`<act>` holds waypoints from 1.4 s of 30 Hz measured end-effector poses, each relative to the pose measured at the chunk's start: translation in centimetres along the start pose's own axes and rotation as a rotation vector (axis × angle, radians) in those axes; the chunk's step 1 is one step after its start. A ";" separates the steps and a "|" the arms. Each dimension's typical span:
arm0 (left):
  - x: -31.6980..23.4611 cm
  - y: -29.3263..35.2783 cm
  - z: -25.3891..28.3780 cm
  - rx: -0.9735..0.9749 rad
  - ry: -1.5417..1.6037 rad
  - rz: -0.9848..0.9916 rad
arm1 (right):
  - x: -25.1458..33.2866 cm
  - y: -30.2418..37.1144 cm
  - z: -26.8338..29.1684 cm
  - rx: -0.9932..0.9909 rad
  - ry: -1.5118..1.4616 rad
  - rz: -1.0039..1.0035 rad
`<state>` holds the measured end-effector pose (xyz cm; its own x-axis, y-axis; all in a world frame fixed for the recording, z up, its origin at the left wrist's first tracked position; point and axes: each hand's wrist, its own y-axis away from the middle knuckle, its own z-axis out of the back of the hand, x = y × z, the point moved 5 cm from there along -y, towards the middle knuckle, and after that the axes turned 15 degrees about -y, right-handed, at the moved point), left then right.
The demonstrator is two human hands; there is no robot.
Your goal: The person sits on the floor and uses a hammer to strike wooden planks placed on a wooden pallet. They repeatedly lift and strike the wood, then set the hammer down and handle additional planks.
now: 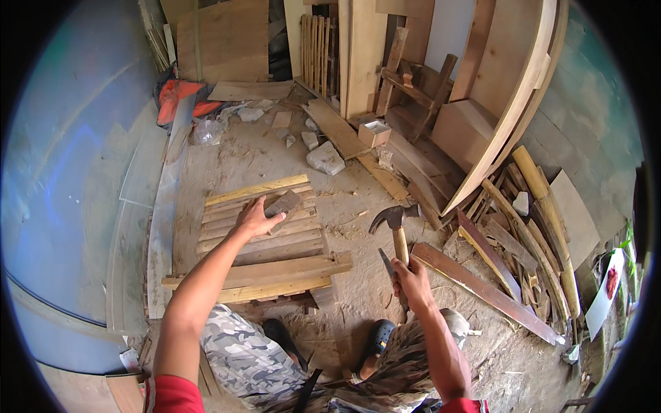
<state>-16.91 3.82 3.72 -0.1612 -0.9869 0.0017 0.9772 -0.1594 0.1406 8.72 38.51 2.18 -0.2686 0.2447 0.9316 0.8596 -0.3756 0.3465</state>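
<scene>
In my left hand [254,219], a short block of dark wood [285,202] is gripped between thumb and fingers, over a low slatted wooden pallet [275,246]. A longer, thicker board [258,273] lies across the pallet's near end. My right hand [413,283] is closed around the wooden handle of a claw hammer [395,217], its head pointing up and away from me. Against that handle, the same hand also holds a slim, dark, pointed metal tool [387,262]; its exact kind is unclear.
Scrap wood and poles [513,255] are heaped at right, with a long brown plank [485,292] before them. Stone lumps [325,158], a small box [374,133] and loose boards [336,128] lie farther off. Large panels [513,89] lean at the back right. A blue-grey wall [76,158] bounds the left.
</scene>
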 end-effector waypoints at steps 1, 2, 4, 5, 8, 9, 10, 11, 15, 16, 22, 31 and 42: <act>-0.5 -0.4 -0.3 0.129 0.107 0.006 | -0.1 -0.2 0.1 0.017 -0.028 -0.006; -1.3 -1.4 -0.5 0.159 0.101 -0.030 | -0.3 -0.4 0.8 0.005 -0.018 -0.010; -0.9 -2.7 -1.2 0.222 0.081 -0.074 | -1.1 -0.6 1.1 0.008 -0.002 -0.029; -1.2 -2.5 -1.0 0.177 0.056 -0.078 | -1.4 -0.7 1.4 0.024 -0.023 -0.046; -2.0 -1.3 -0.3 0.077 -0.019 -0.060 | -1.8 -0.8 1.8 0.057 -0.051 -0.086; -2.2 -0.6 0.2 0.066 -0.041 -0.037 | -1.5 -0.7 1.7 0.054 -0.037 -0.090; -2.1 0.2 0.9 0.055 -0.065 -0.012 | -1.3 -0.5 1.6 0.054 -0.024 -0.096; -1.5 1.1 1.8 0.028 0.023 0.044 | -1.0 -0.4 1.1 0.081 -0.036 -0.093; -2.7 5.2 6.7 -0.178 0.285 0.040 | -0.8 -0.3 0.6 0.109 -0.066 -0.085; -3.7 6.8 7.1 -0.132 0.291 0.037 | -0.9 -0.4 0.8 0.105 -0.067 -0.083; -8.9 14.5 4.8 -0.125 0.321 0.036 | -1.8 -1.1 0.5 0.120 -0.102 -0.108; -7.8 14.3 -1.7 -0.351 0.576 0.072 | -0.5 1.2 0.4 0.146 0.018 -0.013; -7.7 14.4 -2.9 -0.372 0.539 -0.109 | 8.6 5.3 -2.3 0.455 0.431 0.319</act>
<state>-1.16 9.02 2.84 -0.2648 -0.8231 -0.5023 0.9573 -0.1616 -0.2399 9.92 36.55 12.31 -0.0401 -0.2265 0.9732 0.9964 0.0640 0.0560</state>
